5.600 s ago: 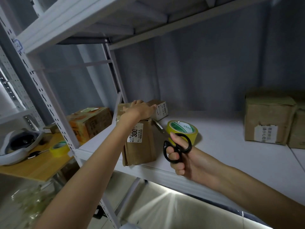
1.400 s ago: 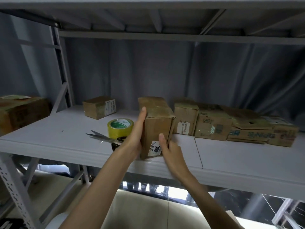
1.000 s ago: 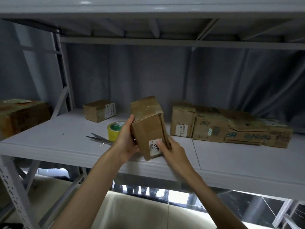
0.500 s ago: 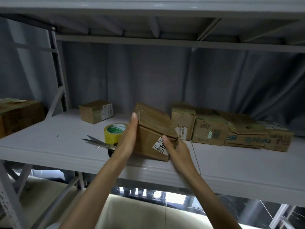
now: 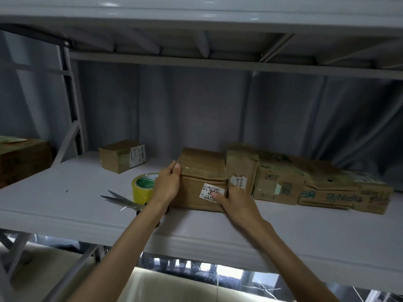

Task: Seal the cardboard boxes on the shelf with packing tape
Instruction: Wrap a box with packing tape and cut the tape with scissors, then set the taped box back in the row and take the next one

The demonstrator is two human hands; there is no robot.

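White metal shelving (image 5: 65,205) is backed by a grey curtain, and the box (image 5: 201,182) being worked lies flat near its front edge. The box is held between both hands: the left hand (image 5: 168,185) is pressed against its left end with the thumb hooked over the top edge, and the right hand (image 5: 236,201) is curled round its lower right corner, partly covering a white label (image 5: 210,195).

Just left of the box, the yellow tape roll (image 5: 144,188) and the scissors (image 5: 122,200) are lying unheld. To the right of the box, a row of further boxes (image 5: 305,184) is set, the nearest touching it.

Risks are judged as follows. The box may be pushed into the row if it is slid further right. The scissors, near the left forearm, may be knocked off the shelving.

Whether the box's top seam is already taped cannot be determined. The scissor handles are hidden behind the left wrist. The label print is largely illegible.
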